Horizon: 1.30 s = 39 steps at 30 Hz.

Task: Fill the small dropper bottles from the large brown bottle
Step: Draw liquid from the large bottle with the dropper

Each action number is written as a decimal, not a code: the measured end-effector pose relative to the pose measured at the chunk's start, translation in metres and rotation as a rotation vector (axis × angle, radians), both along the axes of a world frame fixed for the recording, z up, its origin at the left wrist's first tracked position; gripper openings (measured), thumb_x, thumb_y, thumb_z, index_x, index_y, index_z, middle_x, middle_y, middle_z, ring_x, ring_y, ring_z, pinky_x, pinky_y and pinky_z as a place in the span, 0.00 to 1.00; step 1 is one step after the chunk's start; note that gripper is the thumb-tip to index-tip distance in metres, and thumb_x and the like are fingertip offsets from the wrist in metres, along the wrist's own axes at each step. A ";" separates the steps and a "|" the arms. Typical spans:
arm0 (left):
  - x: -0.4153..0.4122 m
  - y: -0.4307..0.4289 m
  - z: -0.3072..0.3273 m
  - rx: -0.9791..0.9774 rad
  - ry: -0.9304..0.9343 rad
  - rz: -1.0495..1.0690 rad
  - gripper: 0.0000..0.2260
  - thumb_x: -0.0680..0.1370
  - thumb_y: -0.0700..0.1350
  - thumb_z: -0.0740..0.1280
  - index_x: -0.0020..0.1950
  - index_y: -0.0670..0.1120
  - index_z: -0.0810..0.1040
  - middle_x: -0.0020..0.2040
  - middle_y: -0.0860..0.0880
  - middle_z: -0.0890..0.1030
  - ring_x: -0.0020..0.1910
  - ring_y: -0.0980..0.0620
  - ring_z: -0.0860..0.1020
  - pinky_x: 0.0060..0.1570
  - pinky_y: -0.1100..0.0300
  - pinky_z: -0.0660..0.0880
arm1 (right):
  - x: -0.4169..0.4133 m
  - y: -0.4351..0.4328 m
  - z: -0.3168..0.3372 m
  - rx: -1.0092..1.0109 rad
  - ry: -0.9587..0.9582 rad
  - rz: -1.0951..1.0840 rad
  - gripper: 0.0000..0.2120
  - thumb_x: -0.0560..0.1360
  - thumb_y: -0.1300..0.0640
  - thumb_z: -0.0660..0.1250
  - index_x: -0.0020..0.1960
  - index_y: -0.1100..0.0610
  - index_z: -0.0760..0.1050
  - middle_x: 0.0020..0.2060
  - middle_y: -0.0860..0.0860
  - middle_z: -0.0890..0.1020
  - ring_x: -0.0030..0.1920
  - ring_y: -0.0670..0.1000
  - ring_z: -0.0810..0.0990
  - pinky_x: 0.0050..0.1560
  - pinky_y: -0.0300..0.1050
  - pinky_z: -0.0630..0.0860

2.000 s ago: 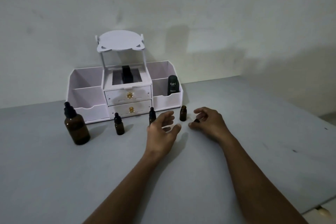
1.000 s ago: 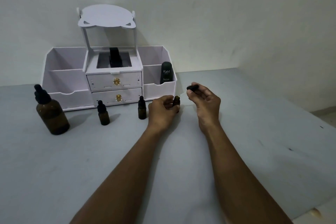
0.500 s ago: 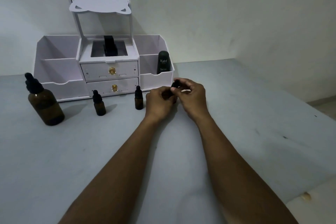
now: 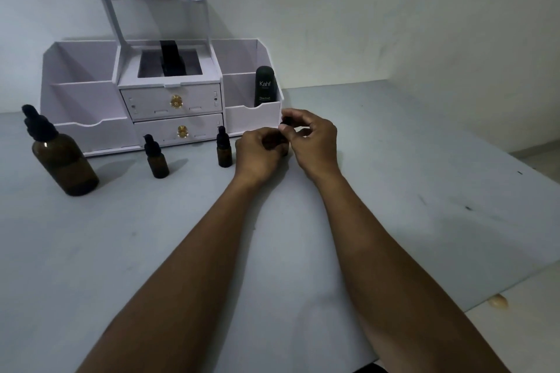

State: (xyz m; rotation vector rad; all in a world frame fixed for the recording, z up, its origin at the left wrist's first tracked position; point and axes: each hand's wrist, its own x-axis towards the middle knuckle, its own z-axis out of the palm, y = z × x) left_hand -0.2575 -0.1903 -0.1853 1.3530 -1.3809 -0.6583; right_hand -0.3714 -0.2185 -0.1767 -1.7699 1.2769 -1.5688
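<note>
My left fingers [image 4: 268,134] curl round a small dropper bottle [image 4: 285,152], mostly hidden. My right fingers [image 4: 298,114] pinch its black cap [image 4: 286,121].

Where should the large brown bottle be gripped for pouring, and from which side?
Probably round the wide cylindrical body of the large brown bottle, below its shoulder, from the near side: it stands upright, the organiser sits behind, and the black dropper cap is narrow.
</note>
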 end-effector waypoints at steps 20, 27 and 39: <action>0.002 -0.003 -0.003 0.005 -0.021 0.002 0.12 0.75 0.37 0.73 0.57 0.45 0.85 0.52 0.49 0.87 0.50 0.55 0.84 0.59 0.60 0.78 | -0.002 -0.003 -0.001 0.027 -0.040 0.023 0.15 0.71 0.62 0.77 0.57 0.57 0.83 0.45 0.49 0.86 0.46 0.47 0.84 0.50 0.42 0.82; 0.002 -0.003 -0.003 0.020 0.007 -0.004 0.13 0.75 0.37 0.73 0.59 0.44 0.85 0.53 0.49 0.86 0.49 0.57 0.83 0.56 0.65 0.77 | -0.004 -0.005 -0.001 0.039 -0.113 0.038 0.13 0.74 0.67 0.71 0.57 0.59 0.83 0.48 0.51 0.86 0.48 0.46 0.84 0.54 0.42 0.81; 0.005 -0.004 -0.003 -0.013 -0.043 0.000 0.12 0.73 0.36 0.74 0.56 0.43 0.86 0.50 0.48 0.87 0.47 0.57 0.84 0.54 0.69 0.77 | 0.000 -0.008 -0.003 -0.008 -0.119 -0.011 0.09 0.70 0.65 0.76 0.49 0.58 0.84 0.43 0.51 0.87 0.44 0.48 0.85 0.51 0.45 0.82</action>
